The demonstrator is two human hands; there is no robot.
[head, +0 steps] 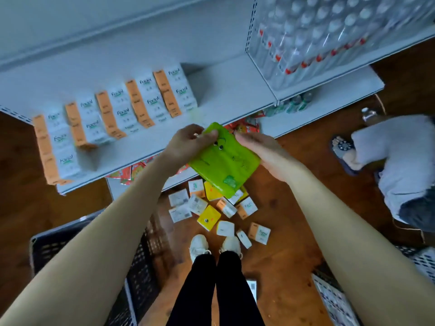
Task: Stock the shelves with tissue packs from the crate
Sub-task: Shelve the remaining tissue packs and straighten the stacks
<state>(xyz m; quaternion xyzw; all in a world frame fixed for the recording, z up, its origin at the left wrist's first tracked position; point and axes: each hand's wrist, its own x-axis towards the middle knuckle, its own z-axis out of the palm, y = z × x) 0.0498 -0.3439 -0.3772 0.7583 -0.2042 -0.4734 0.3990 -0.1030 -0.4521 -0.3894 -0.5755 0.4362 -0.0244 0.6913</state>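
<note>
I hold a bright green tissue pack [223, 161] between both hands, tilted, just in front of the white shelf [230, 95]. My left hand [188, 143] pinches its upper left edge. My right hand [261, 150] grips its right side. On the shelf, rows of white and orange "Facial" tissue packs [113, 109] stand stacked along the left half. Several white, orange and yellow packs [211, 210] lie scattered on the wooden floor by my feet. A dark plastic crate [141, 274] sits at the lower left, partly hidden by my left arm.
Shrink-wrapped water bottles [317, 36] fill the upper shelf at the right. Red snack packets [131, 171] show on the lower shelf. Another person [395, 165] crouches on the floor at the right. A white crate [339, 300] stands at the lower right.
</note>
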